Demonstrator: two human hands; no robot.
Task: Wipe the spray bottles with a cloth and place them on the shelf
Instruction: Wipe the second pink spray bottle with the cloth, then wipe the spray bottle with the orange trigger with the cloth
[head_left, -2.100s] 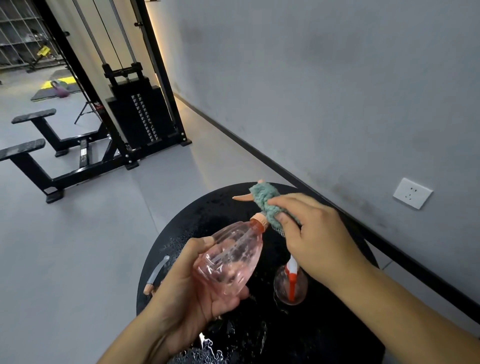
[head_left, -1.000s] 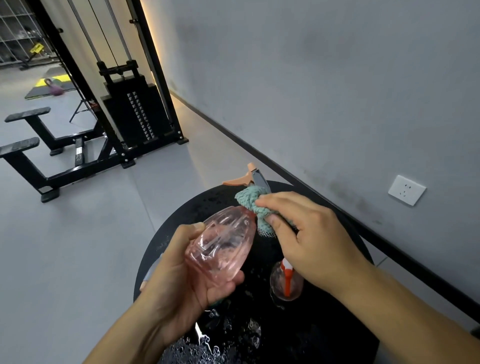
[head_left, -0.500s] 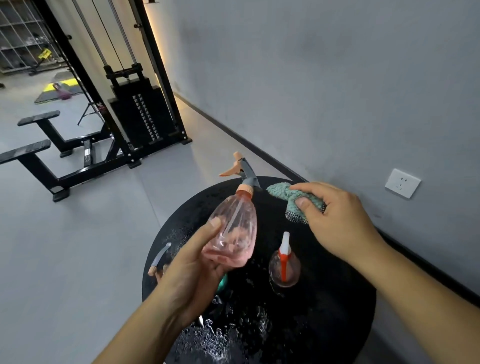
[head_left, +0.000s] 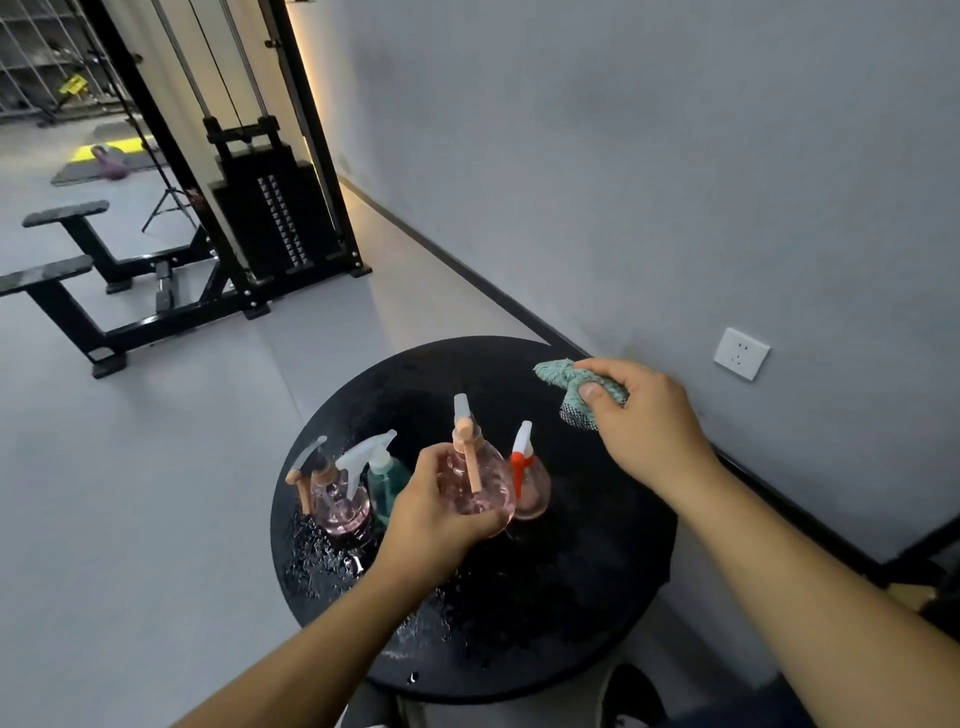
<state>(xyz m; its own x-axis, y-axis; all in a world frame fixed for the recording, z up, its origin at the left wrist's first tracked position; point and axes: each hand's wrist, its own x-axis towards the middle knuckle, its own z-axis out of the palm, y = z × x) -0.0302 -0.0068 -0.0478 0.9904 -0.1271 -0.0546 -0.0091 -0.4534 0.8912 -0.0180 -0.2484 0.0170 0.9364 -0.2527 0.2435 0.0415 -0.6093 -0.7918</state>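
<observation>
Your left hand (head_left: 434, 512) grips the pink spray bottle (head_left: 480, 480) upright over the wet round bench (head_left: 597, 571); your right hand (head_left: 647, 421), well apart toward the wall, clutches the green cloth (head_left: 563, 382); three other bottles (head_left: 382, 480) stand just beside.

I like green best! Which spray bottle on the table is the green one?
The teal-green plastic spray bottle with the white trigger, second from the left. The other three bottles are clear pink.

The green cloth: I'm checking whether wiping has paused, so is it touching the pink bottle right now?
No, the right hand holds the green cloth well apart from the pink bottle gripped by the left hand.
</observation>
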